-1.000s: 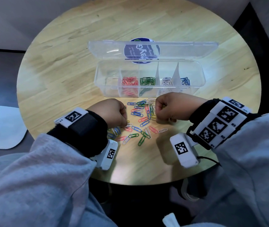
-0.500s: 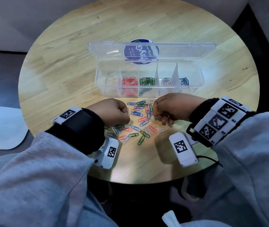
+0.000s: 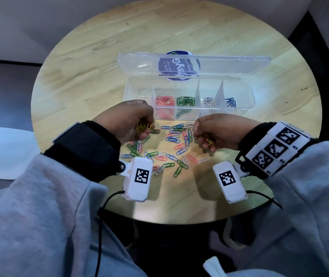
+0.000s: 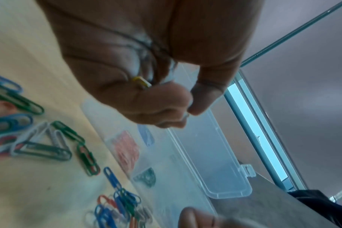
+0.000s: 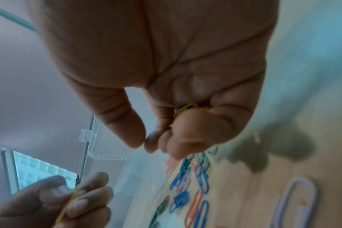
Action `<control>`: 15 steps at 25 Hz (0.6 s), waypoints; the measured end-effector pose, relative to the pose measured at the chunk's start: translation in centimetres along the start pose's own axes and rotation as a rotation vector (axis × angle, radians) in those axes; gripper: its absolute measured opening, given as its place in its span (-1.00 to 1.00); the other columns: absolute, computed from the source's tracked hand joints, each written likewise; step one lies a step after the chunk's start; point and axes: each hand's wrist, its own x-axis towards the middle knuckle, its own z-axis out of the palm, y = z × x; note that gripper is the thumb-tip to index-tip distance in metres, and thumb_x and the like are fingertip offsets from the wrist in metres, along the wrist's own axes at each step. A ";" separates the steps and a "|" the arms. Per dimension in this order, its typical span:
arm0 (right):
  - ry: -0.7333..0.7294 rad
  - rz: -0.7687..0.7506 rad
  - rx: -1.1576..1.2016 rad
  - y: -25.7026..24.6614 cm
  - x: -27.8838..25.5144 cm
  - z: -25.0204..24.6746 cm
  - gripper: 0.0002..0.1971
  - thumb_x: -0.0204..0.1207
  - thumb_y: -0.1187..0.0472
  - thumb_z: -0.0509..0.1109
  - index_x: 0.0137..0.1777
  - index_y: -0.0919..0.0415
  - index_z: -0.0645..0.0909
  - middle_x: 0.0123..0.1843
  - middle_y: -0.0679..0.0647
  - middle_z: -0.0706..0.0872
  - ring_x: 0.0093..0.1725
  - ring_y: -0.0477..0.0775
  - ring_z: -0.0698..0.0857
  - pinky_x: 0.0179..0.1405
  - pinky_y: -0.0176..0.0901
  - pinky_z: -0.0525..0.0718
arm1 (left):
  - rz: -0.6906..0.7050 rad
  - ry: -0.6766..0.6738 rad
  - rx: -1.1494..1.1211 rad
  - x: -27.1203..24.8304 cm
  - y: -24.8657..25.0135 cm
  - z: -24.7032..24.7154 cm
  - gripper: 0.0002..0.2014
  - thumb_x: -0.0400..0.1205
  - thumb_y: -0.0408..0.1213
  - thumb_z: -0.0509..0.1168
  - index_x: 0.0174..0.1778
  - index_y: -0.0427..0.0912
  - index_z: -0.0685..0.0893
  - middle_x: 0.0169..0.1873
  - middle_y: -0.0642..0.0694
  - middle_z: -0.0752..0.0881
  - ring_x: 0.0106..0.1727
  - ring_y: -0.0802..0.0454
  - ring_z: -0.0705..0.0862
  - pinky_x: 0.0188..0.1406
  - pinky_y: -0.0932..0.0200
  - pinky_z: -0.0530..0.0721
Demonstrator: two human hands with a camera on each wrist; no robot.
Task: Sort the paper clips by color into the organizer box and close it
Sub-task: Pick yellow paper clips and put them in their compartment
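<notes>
A clear organizer box [image 3: 247,105] stands open on the round table, its lid [image 3: 229,64] tilted back. Its compartments hold red clips [image 3: 163,100], green clips [image 3: 185,101], white clips [image 3: 207,101] and blue clips [image 3: 230,101]; the leftmost compartment looks bare. My left hand [image 3: 131,120] is raised in front of the box's left end and grips a bunch of yellow clips [image 3: 142,126], which also peek out of the fist [image 4: 142,82]. My right hand [image 3: 217,131] holds more yellow clips [image 3: 208,137] in its curled fingers [image 5: 185,109]. A loose pile of mixed clips [image 3: 171,144] lies between the hands.
The wooden table [image 3: 99,62] is round, with its front edge close to my body. A white chair seat [image 3: 1,152] sits off the table at the left. A round blue sticker [image 3: 179,64] shows through the lid.
My left hand has lifted off the pile and moved forward toward the box's left end, yellow clips now showing in it. My right hand has risen slightly with its yellow clips.
</notes>
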 end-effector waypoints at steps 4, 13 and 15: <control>0.007 -0.017 -0.174 -0.2 -0.1 0.6 -0.78 0.51 0.43 0.23 -0.33 0.18 0.44 -0.44 0.15 0.55 -0.51 0.04 0.46 -0.55 -0.22 0.34 | 0.023 0.071 -0.078 -0.6 0.1 -1.3 -0.78 0.58 -0.45 0.13 -0.38 -0.14 0.44 -0.52 -0.10 0.46 -0.72 0.16 0.41 -0.72 0.48 0.33; 0.262 -0.173 -0.804 -1.5 0.7 2.3 -0.63 0.44 0.19 0.41 0.23 -0.14 0.61 -0.39 -0.19 0.41 -0.28 -0.09 0.51 -0.41 -0.35 0.40 | -0.057 0.061 -0.110 -1.8 -0.3 -4.2 -0.77 0.55 -0.37 0.04 -0.41 -0.17 0.49 -0.48 -0.06 0.49 -0.64 0.14 0.42 -0.74 0.44 0.27; 0.261 -0.145 -0.881 -1.5 1.1 2.5 -0.58 0.45 0.18 0.39 0.31 -0.15 0.55 -0.32 -0.17 0.44 -0.14 -0.02 0.52 -0.27 -0.25 0.42 | -0.055 0.101 0.064 -1.5 -0.7 -4.0 -0.81 0.56 -0.35 0.15 -0.38 -0.15 0.50 -0.49 -0.04 0.43 -0.59 0.11 0.33 -0.70 0.42 0.19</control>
